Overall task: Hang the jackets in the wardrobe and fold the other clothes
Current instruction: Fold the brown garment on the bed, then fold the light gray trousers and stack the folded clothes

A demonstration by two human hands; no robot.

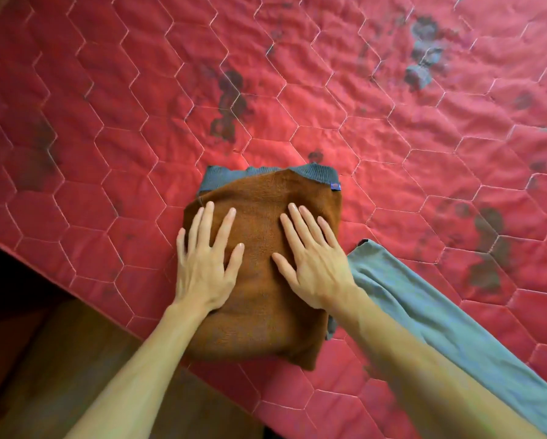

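A folded brown sweater (261, 245) lies on a red quilted bedspread (392, 137) stitched in hexagons, close to the bed's near edge, which runs on a slant from the left towards the near middle. The sweater's long axis runs near to far, with the near end leaning slightly right. Its grey-blue ribbed band (316, 174) is at the far end, with a small blue tag (335, 186) at the band's right corner. The left hand (207, 264) lies flat on the left half of the sweater, fingers straight and spread, gripping nothing. The right hand (310, 264) lies the same way on the right half, palm down, fingers pointing far and slightly left. A long grey-blue garment (440, 327) starts just beside the sweater's right edge and stretches to the near right, passing beneath the right forearm. Wooden floor (60, 359) shows at the near left.
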